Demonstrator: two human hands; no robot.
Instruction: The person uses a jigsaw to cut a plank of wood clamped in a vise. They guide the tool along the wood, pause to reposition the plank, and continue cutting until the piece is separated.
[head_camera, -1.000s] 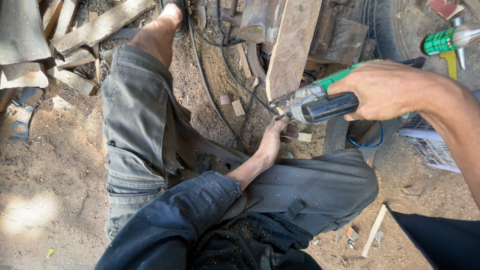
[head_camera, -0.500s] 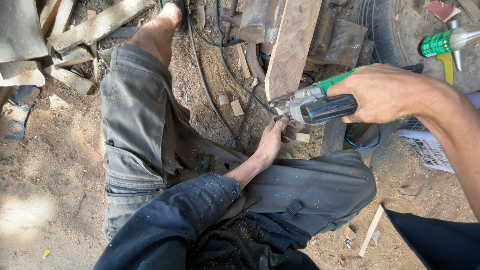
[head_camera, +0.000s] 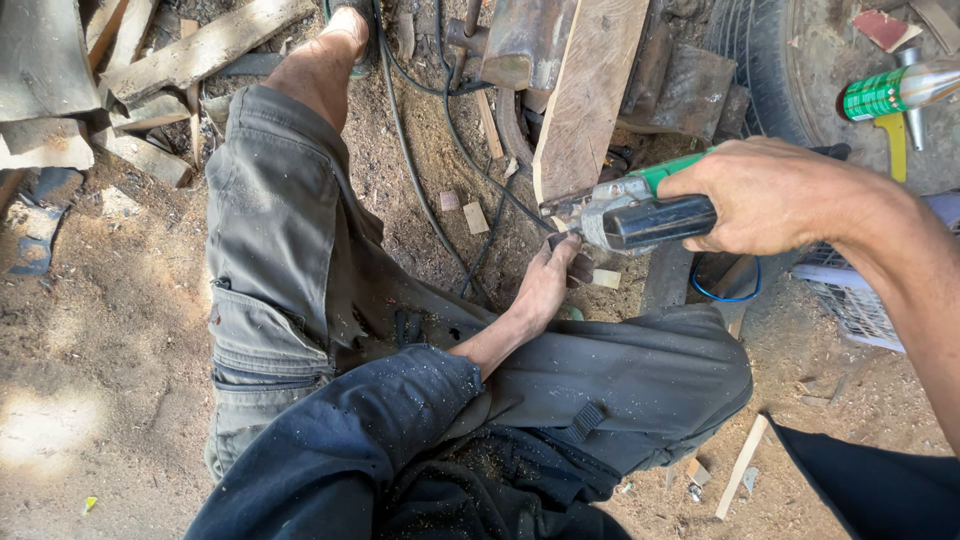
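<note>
On the sawdust-covered ground (head_camera: 110, 330), seated with legs spread, we find the work centred at the lower end of an upright wooden plank (head_camera: 590, 95). Our right hand (head_camera: 775, 195) is clenched around the black handle of a green-and-grey power tool (head_camera: 640, 212), whose working head points at the plank's bottom edge. Our left hand (head_camera: 550, 280) reaches down just below that head, fingers curled at the foot of the plank; whether its grip actually closes on the wood or on a small offcut (head_camera: 605, 278) beside it, we cannot tell.

We judge the left fingers to sit too near the tool head for safe running; they would be better placed higher on the plank, well apart from the head. A black cable (head_camera: 420, 190) trails across the ground between the legs and passes near the work point, so we would keep it out of the tool's path. Loose blocks (head_camera: 470, 212) lie close by and could shift underfoot. A firm, steady right wrist and a plank braced against the metal part (head_camera: 520, 45) behind it should keep the work true.
</note>
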